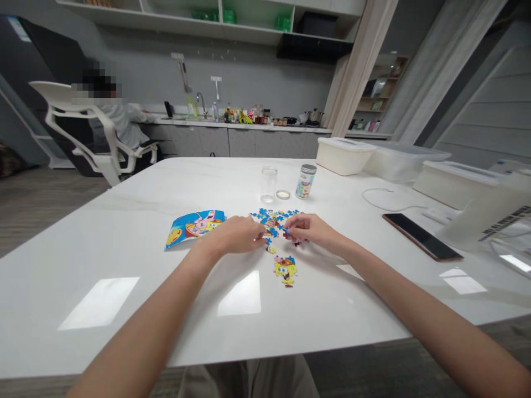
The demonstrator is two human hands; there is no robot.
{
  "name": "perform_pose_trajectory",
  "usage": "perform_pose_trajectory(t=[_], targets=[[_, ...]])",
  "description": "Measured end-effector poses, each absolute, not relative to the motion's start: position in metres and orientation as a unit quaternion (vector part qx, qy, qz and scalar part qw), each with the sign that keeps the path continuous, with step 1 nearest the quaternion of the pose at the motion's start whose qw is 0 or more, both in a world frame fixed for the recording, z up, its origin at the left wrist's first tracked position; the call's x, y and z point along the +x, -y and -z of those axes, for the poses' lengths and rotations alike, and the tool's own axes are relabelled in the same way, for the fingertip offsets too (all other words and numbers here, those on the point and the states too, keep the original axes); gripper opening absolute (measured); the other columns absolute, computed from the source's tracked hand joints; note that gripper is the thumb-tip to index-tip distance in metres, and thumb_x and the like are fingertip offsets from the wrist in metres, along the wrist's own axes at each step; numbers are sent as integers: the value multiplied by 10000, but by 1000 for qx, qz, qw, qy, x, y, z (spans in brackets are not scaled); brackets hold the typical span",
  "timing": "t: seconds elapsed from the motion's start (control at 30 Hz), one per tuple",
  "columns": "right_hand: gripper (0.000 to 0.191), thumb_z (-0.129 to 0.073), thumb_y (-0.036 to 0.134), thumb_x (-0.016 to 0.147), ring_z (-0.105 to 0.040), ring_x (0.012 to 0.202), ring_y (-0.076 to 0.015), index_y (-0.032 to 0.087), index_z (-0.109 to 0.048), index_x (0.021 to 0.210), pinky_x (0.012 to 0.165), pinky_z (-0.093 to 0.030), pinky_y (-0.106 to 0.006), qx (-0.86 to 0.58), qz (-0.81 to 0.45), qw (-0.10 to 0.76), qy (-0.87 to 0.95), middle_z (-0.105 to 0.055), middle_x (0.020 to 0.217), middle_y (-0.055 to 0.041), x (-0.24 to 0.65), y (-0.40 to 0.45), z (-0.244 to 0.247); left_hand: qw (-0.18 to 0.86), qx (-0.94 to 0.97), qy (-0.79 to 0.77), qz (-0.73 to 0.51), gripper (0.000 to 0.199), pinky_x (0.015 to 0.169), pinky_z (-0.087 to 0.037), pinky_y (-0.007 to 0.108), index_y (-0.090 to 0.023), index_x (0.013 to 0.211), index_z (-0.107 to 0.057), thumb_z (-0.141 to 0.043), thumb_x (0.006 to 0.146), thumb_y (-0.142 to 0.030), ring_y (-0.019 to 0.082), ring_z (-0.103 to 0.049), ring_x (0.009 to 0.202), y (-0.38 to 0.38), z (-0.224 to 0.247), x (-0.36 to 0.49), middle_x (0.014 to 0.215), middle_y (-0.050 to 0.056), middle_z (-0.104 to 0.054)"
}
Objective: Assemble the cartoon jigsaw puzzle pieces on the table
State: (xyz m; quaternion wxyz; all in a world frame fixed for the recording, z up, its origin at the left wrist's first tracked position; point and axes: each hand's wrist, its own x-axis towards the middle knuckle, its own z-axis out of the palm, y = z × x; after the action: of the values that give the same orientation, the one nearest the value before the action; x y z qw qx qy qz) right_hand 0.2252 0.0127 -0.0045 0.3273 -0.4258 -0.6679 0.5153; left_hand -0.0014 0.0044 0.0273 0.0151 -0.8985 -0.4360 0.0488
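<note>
A loose pile of jigsaw puzzle pieces (271, 221), mostly blue, lies on the white table between my hands. My left hand (238, 235) is at the pile's left edge with its fingers curled in; what they hold, if anything, is hidden. On the other side, my right hand (309, 229) pinches a small puzzle piece (286, 232) between thumb and fingers. Closer to me lies a joined yellow cartoon-figure section (286, 270), with a few loose pieces just above it. A curved picture sheet (193, 228) with the cartoon figures lies left of the pile, partly behind my left hand.
Behind the pile stand a clear jar (269, 185), a round lid (283, 194) and a printed can (306, 181). A phone (421, 236), a cable and white storage boxes (344, 156) are to the right. A person sits in a white chair (110, 138) at the far left.
</note>
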Motion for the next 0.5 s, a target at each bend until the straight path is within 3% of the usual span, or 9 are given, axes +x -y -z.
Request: perform_pose_trajectory(t=[0.27, 0.5], targets=[[88, -669, 199, 719, -576, 559, -108, 174, -623, 789, 497, -437, -222, -433, -514, 294, 680, -657, 655, -11, 223, -9, 3, 42, -910, 411, -46, 268, 613, -412, 286, -227, 863, -660, -413, 870, -331, 182, -608, 675, 1, -34, 2, 768, 65, -653], [80, -664, 210, 720, -598, 566, -113, 164, -620, 768, 536, -443, -226, -486, -402, 322, 706, -673, 699, -23, 237, -23, 6, 43, -913, 402, -60, 280, 610, -404, 293, -219, 871, -663, -400, 869, -313, 187, -606, 678, -1, -30, 2, 779, 75, -661]])
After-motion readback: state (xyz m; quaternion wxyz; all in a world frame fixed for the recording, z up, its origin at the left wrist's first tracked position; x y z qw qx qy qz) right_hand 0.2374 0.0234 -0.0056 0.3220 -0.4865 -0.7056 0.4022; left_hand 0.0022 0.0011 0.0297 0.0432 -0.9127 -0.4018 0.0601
